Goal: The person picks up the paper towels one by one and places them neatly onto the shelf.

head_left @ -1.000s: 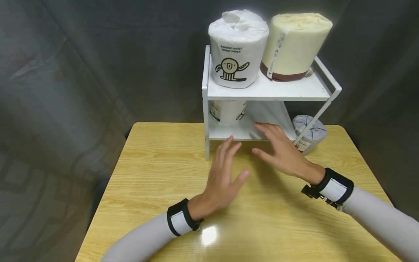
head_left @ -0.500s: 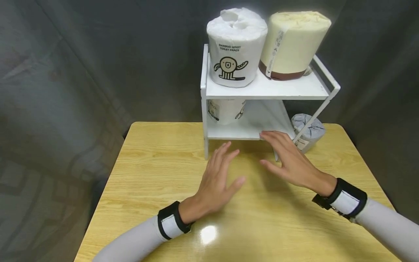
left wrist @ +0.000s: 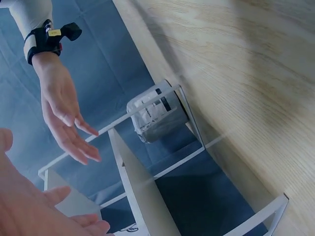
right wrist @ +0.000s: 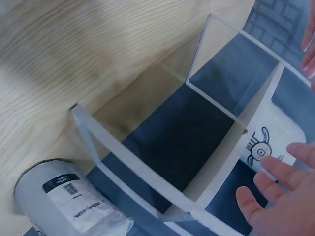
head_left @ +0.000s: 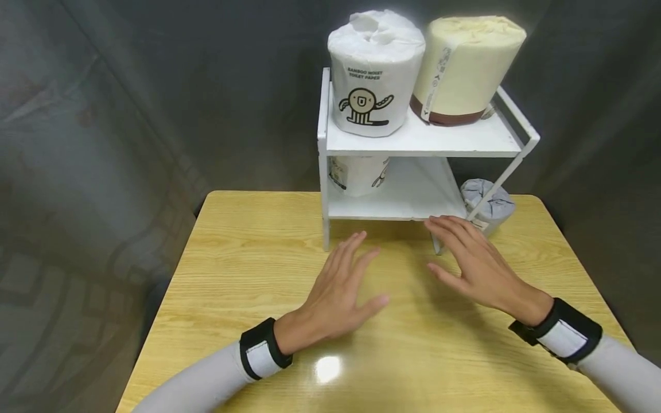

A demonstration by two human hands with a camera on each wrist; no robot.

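Above the table, in front of a white two-tier shelf rack [head_left: 423, 143], both hands hover with fingers extended and nothing held. My left hand [head_left: 333, 298] is left of centre; my right hand [head_left: 477, 269] is near the rack's front right leg. On the top tier stand a white wrapped toilet roll [head_left: 372, 80] with a cartoon figure and a cream wrapped roll [head_left: 467, 71] with a brown base band. Another white roll [head_left: 358, 175] sits on the lower tier at the left, its top hidden. A grey-wrapped roll [head_left: 488, 203] stands on the table right of the rack, partly behind its leg.
The wooden table [head_left: 248, 246] has rounded back corners. Dark cloth [head_left: 248, 103] hangs behind it and along both sides. In the right wrist view, the grey-wrapped roll [right wrist: 74, 201] shows a label beside the rack leg.
Both hands have drawn back from the rack toward the person and moved apart, the right hand going rightward and the left slightly leftward. Rack and rolls stay in place.
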